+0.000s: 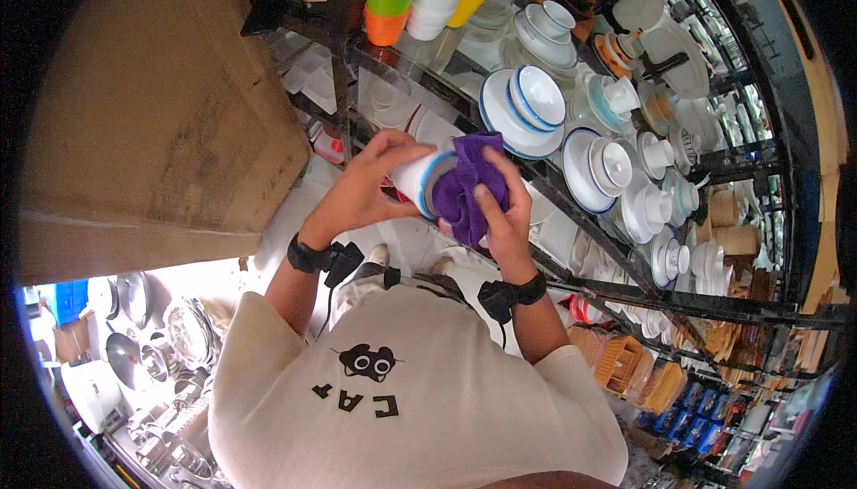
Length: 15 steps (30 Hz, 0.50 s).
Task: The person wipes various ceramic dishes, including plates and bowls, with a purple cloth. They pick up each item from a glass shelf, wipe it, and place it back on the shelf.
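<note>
A white cup with a blue rim is held tilted on its side before me. My left hand grips its outer wall from the left, thumb below and fingers above. Bunched in my right hand is a purple cloth, pressed at the mouth of the cup; it hides part of the opening. Both hands are slightly blurred. Just beyond them, on the shelf, a stack of blue-rimmed white bowls rests on a white plate with a blue rim.
A large cardboard box stands at the left. Glass shelves with a black metal frame run along the right, crowded with dishes. Green, white and yellow cups, including a white cup stack, stand near the shelf's edge. Metal cookware lies at lower left.
</note>
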Tool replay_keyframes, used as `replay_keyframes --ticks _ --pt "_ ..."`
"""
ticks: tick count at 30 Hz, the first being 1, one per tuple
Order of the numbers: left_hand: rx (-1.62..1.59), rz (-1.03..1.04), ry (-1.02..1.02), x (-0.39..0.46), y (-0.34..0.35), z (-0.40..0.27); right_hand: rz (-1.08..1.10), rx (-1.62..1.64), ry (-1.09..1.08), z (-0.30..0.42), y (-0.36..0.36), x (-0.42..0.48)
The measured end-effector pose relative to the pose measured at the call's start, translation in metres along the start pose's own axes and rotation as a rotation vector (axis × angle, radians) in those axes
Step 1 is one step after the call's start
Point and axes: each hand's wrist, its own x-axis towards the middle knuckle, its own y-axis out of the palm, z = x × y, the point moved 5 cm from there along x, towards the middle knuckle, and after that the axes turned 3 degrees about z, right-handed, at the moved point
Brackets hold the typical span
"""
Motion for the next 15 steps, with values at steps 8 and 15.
replay_keyframes --ticks 8,15 --pt "0.030 0.241 0.078 0.025 0.032 -0.034 -0.146 0.448 0.365 -0.034 -0.020 -0.032" --pt "0.023 0.355 0.195 0.042 0.067 -0.061 0.096 0.610 0.459 -0.016 -0.044 -0.053"
